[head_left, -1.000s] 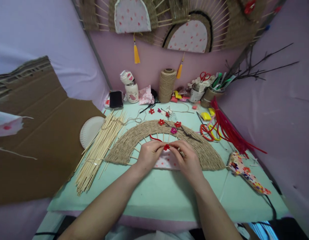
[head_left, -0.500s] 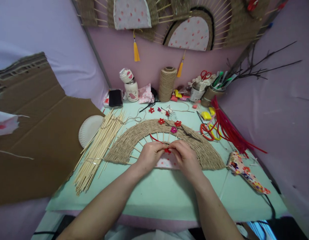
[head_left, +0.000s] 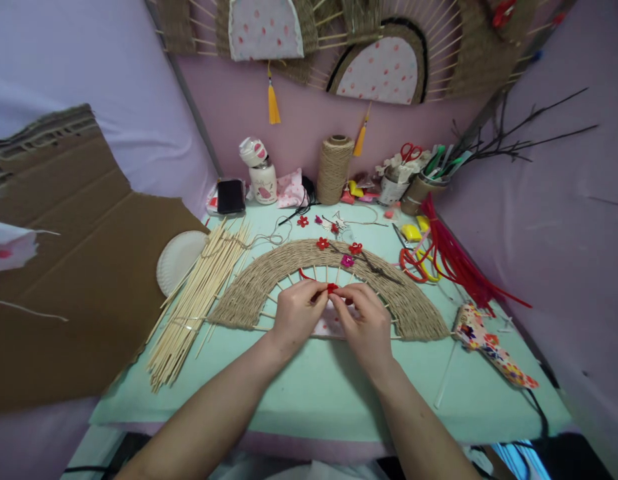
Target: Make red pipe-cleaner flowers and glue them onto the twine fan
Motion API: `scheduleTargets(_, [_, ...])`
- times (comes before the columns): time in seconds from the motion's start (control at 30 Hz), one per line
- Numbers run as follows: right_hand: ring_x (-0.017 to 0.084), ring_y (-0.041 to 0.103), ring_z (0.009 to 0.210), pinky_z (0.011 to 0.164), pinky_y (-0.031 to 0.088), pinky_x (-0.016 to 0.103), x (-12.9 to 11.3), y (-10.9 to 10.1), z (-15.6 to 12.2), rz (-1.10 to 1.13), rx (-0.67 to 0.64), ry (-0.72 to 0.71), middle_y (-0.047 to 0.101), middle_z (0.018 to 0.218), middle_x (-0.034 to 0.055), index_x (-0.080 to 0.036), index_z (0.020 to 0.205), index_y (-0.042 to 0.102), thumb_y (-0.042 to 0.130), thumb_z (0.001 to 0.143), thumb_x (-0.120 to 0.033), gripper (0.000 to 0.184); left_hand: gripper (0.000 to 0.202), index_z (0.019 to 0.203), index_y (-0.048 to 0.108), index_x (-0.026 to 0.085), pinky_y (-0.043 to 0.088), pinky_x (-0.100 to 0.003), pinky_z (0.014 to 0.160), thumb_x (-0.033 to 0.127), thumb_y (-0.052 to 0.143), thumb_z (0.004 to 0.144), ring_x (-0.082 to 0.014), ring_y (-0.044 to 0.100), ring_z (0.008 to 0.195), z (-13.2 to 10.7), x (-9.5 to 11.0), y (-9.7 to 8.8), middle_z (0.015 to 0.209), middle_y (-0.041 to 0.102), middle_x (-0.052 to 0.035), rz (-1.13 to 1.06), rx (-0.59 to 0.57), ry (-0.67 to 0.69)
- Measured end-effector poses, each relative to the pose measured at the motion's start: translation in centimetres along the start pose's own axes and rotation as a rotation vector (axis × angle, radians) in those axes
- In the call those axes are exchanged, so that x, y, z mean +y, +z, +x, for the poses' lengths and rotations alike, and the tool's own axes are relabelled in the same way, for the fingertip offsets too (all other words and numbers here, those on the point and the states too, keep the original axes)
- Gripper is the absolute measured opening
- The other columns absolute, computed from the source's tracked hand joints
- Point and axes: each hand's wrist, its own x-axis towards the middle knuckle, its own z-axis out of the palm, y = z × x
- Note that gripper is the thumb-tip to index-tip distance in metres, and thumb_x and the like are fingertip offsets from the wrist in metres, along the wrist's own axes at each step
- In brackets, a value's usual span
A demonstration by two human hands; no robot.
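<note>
Between the fingertips of my left hand [head_left: 299, 312] and my right hand [head_left: 363, 320], both pinched shut, is a small bent red pipe cleaner [head_left: 332, 288]. Its loose end curves up to the left past my left fingers. Both hands are over a fan-shaped piece woven of twine [head_left: 249, 300] on thin sticks, which lies flat with a polka-dot half circle [head_left: 329, 327] at its base, partly hidden by my hands. On the woven band sit red flowers [head_left: 323, 244], a magenta flower [head_left: 347, 260] and a dark twig [head_left: 376, 268].
Left lies a bundle of bamboo sticks [head_left: 193, 313] beside a white paper plate [head_left: 176, 261] and cardboard [head_left: 89, 267]. Right are scissors [head_left: 413, 265], red pipe cleaners [head_left: 453, 260] and a flowered glue gun [head_left: 493, 343]. A twine spool [head_left: 335, 170] stands at the back.
Both hands have risen slightly from the polka-dot half circle, and the red piece between the fingertips has moved up a little. My right fingers have shifted their pinch.
</note>
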Motion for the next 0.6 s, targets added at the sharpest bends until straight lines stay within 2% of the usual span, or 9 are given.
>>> scheduleTargets(0.2, [0.019,0.058,0.083,0.070,0.048,0.034,0.2,0.0,0.0,-0.013,-0.016,0.001,0.062,0.086,0.0056,-0.022,0.089,0.062,0.051,0.091,-0.022,0.012,0.013,0.083,0.070,0.018,0.052,-0.026,0.071,0.015,0.057,0.083,-0.0146,0.066,0.073,0.0,0.1,0.0,0.079,0.073,-0.0041,-0.022,0.020,0.054])
scheduleTargets(0.4, [0.020,0.057,0.083,0.073,0.046,0.034,0.4,-0.3,-0.1,-0.045,-0.018,-0.025,0.060,0.086,0.0054,-0.021,0.089,0.060,0.049,0.092,-0.021,0.012,0.017,0.093,0.070,0.020,0.052,-0.027,0.078,0.019,0.055,0.086,-0.0148,0.067,0.081,-0.3,0.5,0.1,0.088,0.074,-0.0042,-0.121,-0.082,0.007])
scheduleTargets(0.5, [0.019,0.056,0.084,0.075,0.046,0.034,0.5,-0.4,0.0,-0.050,-0.010,-0.042,0.060,0.086,0.0053,-0.022,0.090,0.060,0.049,0.092,-0.021,0.011,0.015,0.089,0.071,0.020,0.052,-0.026,0.073,0.019,0.058,0.082,-0.0147,0.067,0.077,-0.4,0.8,0.2,0.084,0.073,-0.0032,-0.226,-0.106,-0.141])
scheduleTargets(0.6, [0.018,0.056,0.083,0.074,0.045,0.032,0.6,-0.5,0.2,-0.007,0.008,-0.019,0.059,0.085,0.0045,-0.021,0.086,0.060,0.050,0.091,-0.020,0.011,0.016,0.089,0.070,0.017,0.050,-0.022,0.053,0.025,0.059,0.080,-0.0124,0.064,0.057,0.0,1.2,0.3,0.071,0.071,-0.0017,-0.463,-0.197,-0.442])
